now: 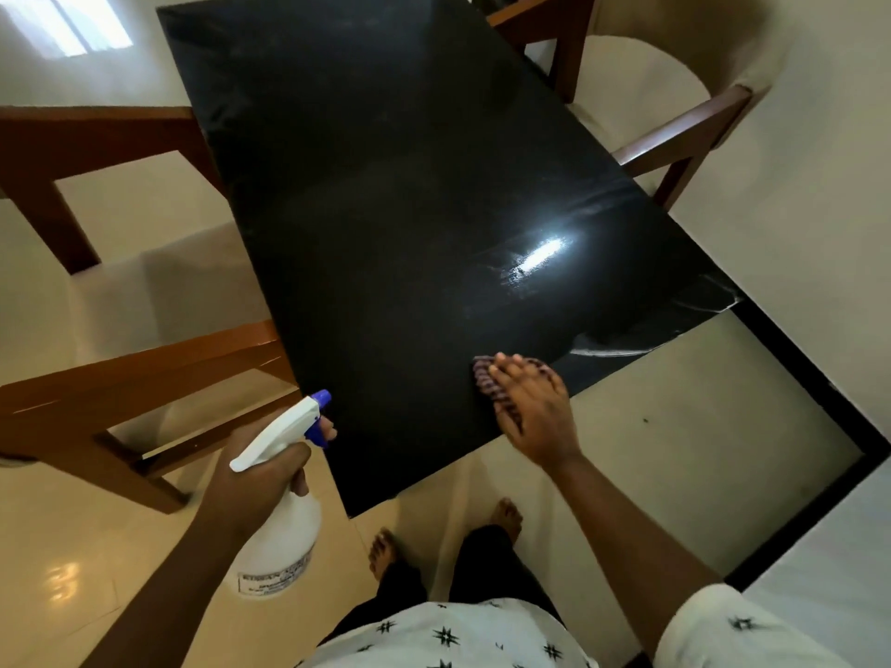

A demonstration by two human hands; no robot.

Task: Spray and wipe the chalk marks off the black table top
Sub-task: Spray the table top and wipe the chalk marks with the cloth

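star-print shirt (pixel 458 634) at the bottom. left hand (pixel 260 479) grips a white spray bottle (pixel 284 537) just off the near-left edge of the black table (pixel 385 185). right hand (pixel 530 407), fingers straight, presses a dark cloth (pixel 484 376) onto it near the front edge, chalk smears (pixel 607 351) just to its right.

Cloth (pixel 483 378) under right hand (pixel 530 409) at table top (pixel 385 185) near edge, spray bottle (pixel 287 532) to its left

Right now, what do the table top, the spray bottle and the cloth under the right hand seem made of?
Table top: probably polished black stone or glass, glossy; it mirrors a bright light. Spray bottle: translucent white plastic body, white head, blue nozzle and trigger. Cloth: soft woven fabric, dark and striped, matt, bunched under the right hand.
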